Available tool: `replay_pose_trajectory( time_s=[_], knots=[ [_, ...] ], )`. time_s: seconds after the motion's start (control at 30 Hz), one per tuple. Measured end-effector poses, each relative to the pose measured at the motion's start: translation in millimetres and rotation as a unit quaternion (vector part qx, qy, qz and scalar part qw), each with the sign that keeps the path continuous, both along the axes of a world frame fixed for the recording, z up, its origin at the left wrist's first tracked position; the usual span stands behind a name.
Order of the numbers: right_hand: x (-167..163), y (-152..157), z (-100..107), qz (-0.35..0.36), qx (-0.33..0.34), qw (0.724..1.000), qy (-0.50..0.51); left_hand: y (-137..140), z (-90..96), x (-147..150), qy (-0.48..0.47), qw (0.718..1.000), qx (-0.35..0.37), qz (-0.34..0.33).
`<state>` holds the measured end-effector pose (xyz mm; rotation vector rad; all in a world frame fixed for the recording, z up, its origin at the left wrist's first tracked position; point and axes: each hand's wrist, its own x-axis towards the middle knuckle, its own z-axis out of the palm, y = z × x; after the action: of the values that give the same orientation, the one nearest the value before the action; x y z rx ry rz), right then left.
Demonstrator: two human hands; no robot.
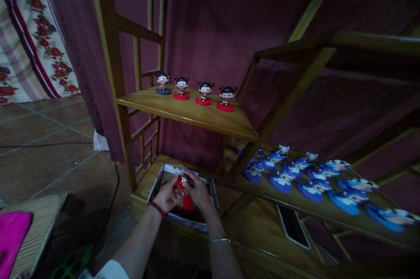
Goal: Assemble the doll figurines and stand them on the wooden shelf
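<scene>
Both hands meet over an open white cardboard box (156,185) on the lower shelf. Between them is a small black-haired figurine (185,179) with a red round base. My left hand (169,195) grips it by the red base, and my right hand (197,189) closes around its head and side. Inside the box, below the hands, lies another red piece (188,203); whether a figurine is on it I cannot tell. On the upper shelf (190,110) stand several similar figurines (204,91) upright in a row, the leftmost on a dark grey base, the others on red.
Blue figurines (282,179) on round bases fill the shelf at right. A phone (293,226) lies below them. Wooden posts (110,73) and slanting bars frame the shelves. At lower left is a woven-topped seat (46,213) with pink cloth (15,239); a black cable (113,196) crosses the floor.
</scene>
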<state>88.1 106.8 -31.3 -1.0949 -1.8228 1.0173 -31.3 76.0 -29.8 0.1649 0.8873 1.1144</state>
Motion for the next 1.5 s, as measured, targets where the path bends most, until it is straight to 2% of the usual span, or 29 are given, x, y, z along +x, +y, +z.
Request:
replay_pose_trajectory(
  time_s=[0.3,0.4,0.57,0.7,0.93,1.23,1.5],
  knots=[
    [3.7,-22.5,25.2,-0.005,0.003,0.999,-0.037,-21.9,7.6,2.4,-0.072,0.997,0.014,0.034],
    [4.8,-30.1,31.7,-0.001,-0.002,0.999,-0.050,-29.4,12.3,3.3,-0.093,0.995,-0.001,0.033],
    [5.8,-39.4,44.3,-0.009,0.010,0.996,-0.086,-40.3,21.7,5.4,-0.107,0.994,0.013,0.027],
    [5.9,-45.0,56.4,-0.006,0.026,0.996,-0.090,-48.5,35.6,3.9,-0.105,0.994,0.023,0.019],
    [0.4,-57.7,82.0,0.009,0.051,0.995,-0.084,-68.6,64.5,-5.7,-0.104,0.990,0.092,-0.027],
    [-6.3,-79.8,118.3,0.030,0.037,0.997,-0.068,-92.8,95.7,-13.8,-0.131,0.986,0.104,-0.017],
    [-11.4,-89.1,144.7,0.030,0.034,0.997,-0.068,-102.4,112.9,-19.9,-0.138,0.982,0.127,-0.022]
  ],
)
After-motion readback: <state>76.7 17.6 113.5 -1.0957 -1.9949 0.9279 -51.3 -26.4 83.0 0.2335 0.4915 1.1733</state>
